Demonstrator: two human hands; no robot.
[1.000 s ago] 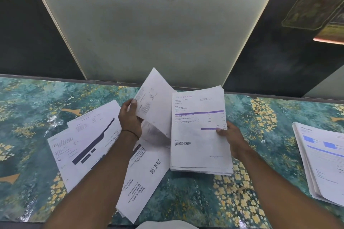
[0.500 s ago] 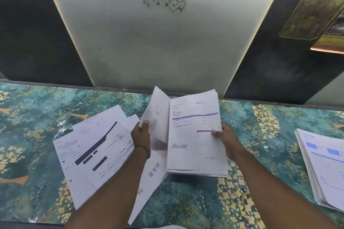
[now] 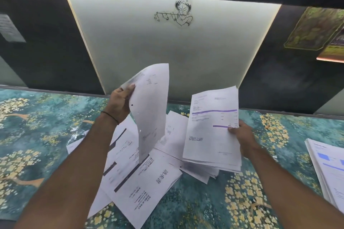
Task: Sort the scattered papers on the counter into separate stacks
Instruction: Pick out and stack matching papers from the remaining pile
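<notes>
Over the floral desk [image 3: 46, 135], the left grip [image 3: 119, 102] pinched one sheet [image 3: 150, 109] held high while the right grip [image 3: 242, 135] clutched a purple-barred stack [image 3: 212, 132]; loose papers [image 3: 141, 182] lay scattered beneath, another pile [image 3: 327, 169] well apart at right.

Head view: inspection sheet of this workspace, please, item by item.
Surface: teal floral counter, papers spread across its middle.
Job's things: loose papers overlapping mid-counter; neat stack at the right edge; one sheet and a sheaf with purple bars held above them.
Clutter: nothing seen.
Hands: left hand pinches the sheet; right hand grips the sheaf.
Cables: nothing seen.
Surroundings: pale wall panel with a line drawing; pictures upper right.
</notes>
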